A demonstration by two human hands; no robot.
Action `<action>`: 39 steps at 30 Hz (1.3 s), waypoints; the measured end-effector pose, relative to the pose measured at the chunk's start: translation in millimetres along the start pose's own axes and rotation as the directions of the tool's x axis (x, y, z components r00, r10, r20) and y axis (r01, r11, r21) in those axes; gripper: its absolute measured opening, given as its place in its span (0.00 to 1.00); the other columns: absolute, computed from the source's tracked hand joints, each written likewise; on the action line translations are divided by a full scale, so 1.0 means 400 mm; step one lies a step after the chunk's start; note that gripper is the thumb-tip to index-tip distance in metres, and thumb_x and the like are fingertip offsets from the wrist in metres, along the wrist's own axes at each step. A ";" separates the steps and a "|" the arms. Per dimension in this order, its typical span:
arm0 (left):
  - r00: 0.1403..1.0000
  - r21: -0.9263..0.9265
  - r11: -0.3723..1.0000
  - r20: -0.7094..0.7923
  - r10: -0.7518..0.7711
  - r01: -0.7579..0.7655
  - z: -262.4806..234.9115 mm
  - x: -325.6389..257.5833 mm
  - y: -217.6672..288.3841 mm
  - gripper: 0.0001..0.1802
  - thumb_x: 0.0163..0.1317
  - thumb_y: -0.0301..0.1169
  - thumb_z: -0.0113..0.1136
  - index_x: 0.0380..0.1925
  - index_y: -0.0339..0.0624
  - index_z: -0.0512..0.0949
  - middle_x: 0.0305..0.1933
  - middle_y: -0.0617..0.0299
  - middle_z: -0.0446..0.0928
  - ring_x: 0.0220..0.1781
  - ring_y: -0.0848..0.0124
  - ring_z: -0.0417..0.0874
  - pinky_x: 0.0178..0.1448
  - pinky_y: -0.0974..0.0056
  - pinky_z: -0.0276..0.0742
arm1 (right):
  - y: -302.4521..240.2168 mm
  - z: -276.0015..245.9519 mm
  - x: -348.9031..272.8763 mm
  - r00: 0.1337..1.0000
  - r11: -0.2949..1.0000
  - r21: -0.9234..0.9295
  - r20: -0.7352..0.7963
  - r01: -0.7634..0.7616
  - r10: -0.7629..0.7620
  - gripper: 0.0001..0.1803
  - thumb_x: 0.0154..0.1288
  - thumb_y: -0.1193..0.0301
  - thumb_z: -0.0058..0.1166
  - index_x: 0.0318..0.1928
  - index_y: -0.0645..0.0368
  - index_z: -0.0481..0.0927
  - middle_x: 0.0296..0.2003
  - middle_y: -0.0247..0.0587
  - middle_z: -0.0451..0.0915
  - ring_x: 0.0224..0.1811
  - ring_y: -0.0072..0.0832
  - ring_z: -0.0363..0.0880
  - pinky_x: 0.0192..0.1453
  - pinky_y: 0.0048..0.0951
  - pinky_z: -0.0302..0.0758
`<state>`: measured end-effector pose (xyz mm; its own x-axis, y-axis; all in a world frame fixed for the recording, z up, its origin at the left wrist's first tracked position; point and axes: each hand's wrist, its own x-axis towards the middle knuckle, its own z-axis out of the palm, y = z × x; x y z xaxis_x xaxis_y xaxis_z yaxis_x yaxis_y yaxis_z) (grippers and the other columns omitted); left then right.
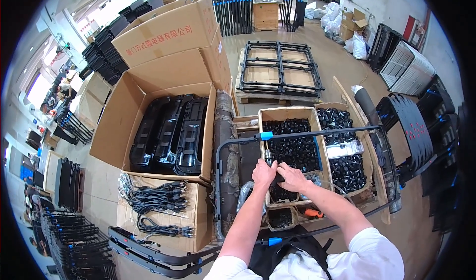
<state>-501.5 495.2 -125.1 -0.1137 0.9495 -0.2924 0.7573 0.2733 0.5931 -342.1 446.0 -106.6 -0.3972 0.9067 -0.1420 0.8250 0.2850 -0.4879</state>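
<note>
Silvery metal is glinting just beyond a worker's paired hands, where a dark tool is sitting above a bin of small black parts, inside the outline of a black frame. The left hand is wrapping closed around the tool; the right hand is curling in beside it — how fully its fingers are closing cannot be told, since the palm is hiding them.

The tool is probably feeling firm and a little weighty, with its thicker dark body offering the surest hold. The frame is looking stiff yet light for its span, likely smooth, and is inviting a hold on its bare side bars, clear of the blue clips.

A dark wrapped roll is running beneath the frame's left side, while a clear plastic bag and an orange-handled tool are crowding the near edge. To the left, a carton is holding glossy black covers, with black cables lying in front. More curved frames are jutting in at lower left — the likeliest snag for a swinging bar.
</note>
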 end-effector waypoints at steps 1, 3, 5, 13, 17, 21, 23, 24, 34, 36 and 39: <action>1.000 0.001 1.000 0.010 -0.008 0.008 0.001 -0.001 -0.001 0.38 0.66 0.60 0.66 0.54 0.33 0.76 0.54 0.35 0.86 0.58 0.38 0.87 0.62 0.40 0.83 | -0.002 0.000 -0.004 1.000 1.000 -0.003 -0.026 0.017 -0.017 0.33 0.59 0.66 0.71 0.64 0.56 0.74 0.59 0.46 0.74 0.61 0.52 0.82 0.60 0.51 0.82; 1.000 -0.001 1.000 0.018 -0.011 0.011 0.003 0.000 -0.004 0.39 0.66 0.62 0.65 0.54 0.33 0.77 0.55 0.35 0.86 0.59 0.38 0.87 0.63 0.41 0.82 | -0.005 -0.003 -0.007 0.998 0.999 -0.010 -0.057 0.034 -0.034 0.32 0.58 0.66 0.71 0.62 0.57 0.75 0.57 0.47 0.75 0.60 0.51 0.82 0.60 0.50 0.83; 1.000 -0.007 1.000 0.001 -0.010 0.010 0.007 -0.006 -0.009 0.40 0.65 0.62 0.66 0.54 0.32 0.77 0.55 0.36 0.86 0.59 0.39 0.87 0.63 0.42 0.82 | -0.011 -0.004 -0.014 0.999 0.999 -0.016 -0.044 0.029 -0.030 0.31 0.59 0.66 0.70 0.62 0.57 0.75 0.58 0.47 0.75 0.60 0.51 0.82 0.61 0.50 0.83; 0.999 -0.105 0.994 0.016 0.040 -0.038 0.024 -0.137 -0.040 0.43 0.64 0.64 0.66 0.54 0.27 0.78 0.52 0.32 0.86 0.59 0.38 0.87 0.63 0.44 0.81 | -0.056 -0.005 -0.160 0.995 0.997 -0.074 -0.088 0.030 -0.036 0.34 0.57 0.65 0.71 0.64 0.58 0.74 0.56 0.51 0.76 0.54 0.55 0.85 0.57 0.52 0.84; 0.999 -0.484 0.875 -0.014 -0.030 0.019 0.054 -0.266 -0.089 0.42 0.68 0.61 0.67 0.56 0.26 0.80 0.46 0.45 0.87 0.51 0.56 0.89 0.58 0.52 0.82 | -0.159 -0.025 -0.303 0.984 0.997 -0.027 -0.162 0.067 -0.071 0.35 0.57 0.66 0.69 0.65 0.59 0.74 0.56 0.52 0.77 0.54 0.55 0.85 0.55 0.52 0.84; 0.961 -0.698 0.676 0.270 -0.057 0.236 0.011 -0.483 -0.066 0.33 0.72 0.55 0.67 0.49 0.28 0.85 0.43 0.56 0.86 0.44 0.70 0.83 0.51 0.61 0.80 | -0.210 -0.003 -0.488 0.966 0.990 -0.054 -0.218 0.128 -0.137 0.38 0.55 0.67 0.74 0.66 0.62 0.73 0.54 0.54 0.76 0.52 0.53 0.85 0.56 0.50 0.83; 0.999 -0.702 0.712 0.011 0.034 -0.016 0.014 -0.598 -0.081 0.29 0.72 0.53 0.67 0.42 0.32 0.84 0.38 0.56 0.85 0.39 0.69 0.82 0.49 0.58 0.80 | -0.241 0.011 -0.568 0.972 0.988 -0.057 -0.179 0.141 -0.149 0.41 0.54 0.67 0.75 0.67 0.65 0.72 0.56 0.54 0.77 0.52 0.53 0.85 0.56 0.49 0.83; 0.998 -0.724 0.688 -0.013 0.064 -0.054 0.012 -0.650 -0.089 0.26 0.73 0.51 0.67 0.43 0.33 0.84 0.35 0.56 0.85 0.38 0.70 0.80 0.48 0.57 0.79 | -0.264 0.017 -0.613 0.969 0.989 -0.058 -0.201 0.137 -0.146 0.41 0.53 0.67 0.75 0.67 0.64 0.72 0.55 0.54 0.78 0.52 0.53 0.85 0.56 0.48 0.83; 0.988 -0.688 0.724 -0.068 -0.138 0.054 0.129 -1.124 -0.365 0.18 0.76 0.44 0.66 0.41 0.37 0.82 0.35 0.68 0.79 0.38 0.77 0.74 0.45 0.65 0.74 | -0.357 0.299 -0.961 0.975 0.972 0.092 -0.059 0.218 -0.213 0.45 0.52 0.64 0.75 0.70 0.61 0.71 0.46 0.52 0.81 0.46 0.52 0.86 0.52 0.50 0.83; 0.978 -0.683 0.719 -0.034 -0.208 0.129 0.163 -1.161 -0.426 0.18 0.76 0.44 0.66 0.41 0.37 0.82 0.35 0.68 0.79 0.38 0.77 0.74 0.45 0.65 0.74 | -0.359 0.362 -0.984 0.974 0.968 0.133 0.041 0.215 -0.222 0.44 0.55 0.63 0.73 0.71 0.61 0.69 0.46 0.56 0.82 0.46 0.54 0.86 0.53 0.50 0.84; 0.966 -0.697 0.689 0.020 -0.259 0.200 0.191 -1.169 -0.482 0.19 0.76 0.45 0.66 0.40 0.37 0.83 0.35 0.67 0.80 0.38 0.76 0.76 0.45 0.64 0.74 | -0.368 0.422 -0.996 0.979 0.975 0.162 0.109 0.151 -0.170 0.46 0.55 0.63 0.72 0.72 0.61 0.66 0.48 0.59 0.83 0.49 0.57 0.86 0.55 0.53 0.83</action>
<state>-545.2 -13.0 -159.9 -0.2928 0.8430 -0.4513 0.0512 0.4852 0.8729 -373.0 -9.8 -123.6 -0.5729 0.8057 -0.1505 0.6798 0.3645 -0.6364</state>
